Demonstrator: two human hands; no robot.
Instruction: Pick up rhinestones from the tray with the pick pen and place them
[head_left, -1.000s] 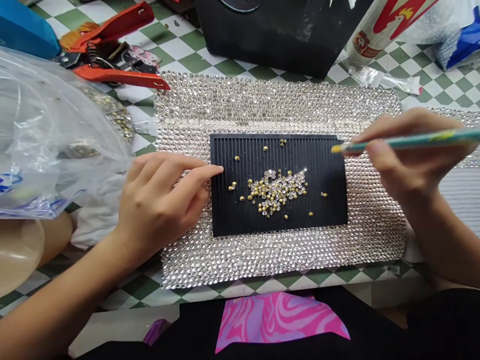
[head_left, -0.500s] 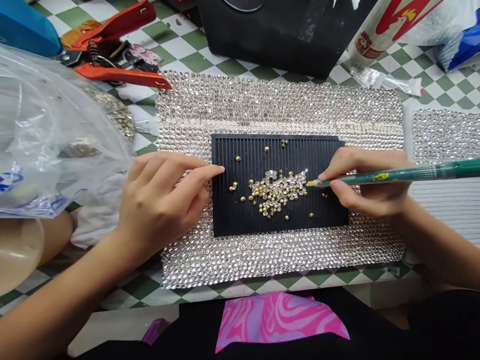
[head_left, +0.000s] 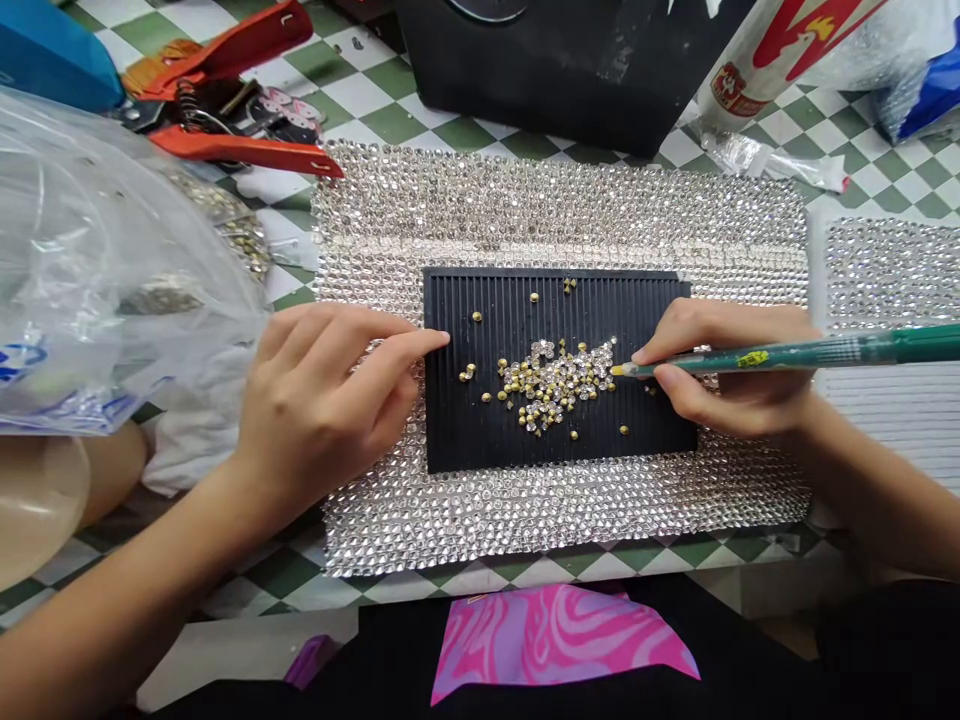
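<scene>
Rhinestones (head_left: 551, 385) lie mid-way on the black tray (head_left: 454, 435) — right hand (head_left: 750, 405) pinching the pen (head_left: 840, 350) at their three o'clock, best kept light; left hand (head_left: 307, 400), loosely open, touches the tray's nine o'clock edge.

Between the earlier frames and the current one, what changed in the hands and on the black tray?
The right hand has moved left and nearer the wearer, bringing the green pen from above the tray's right part to the right edge of the stone pile. Nothing was visibly grasped or released. The left hand, black tray and pile look unchanged.
</scene>
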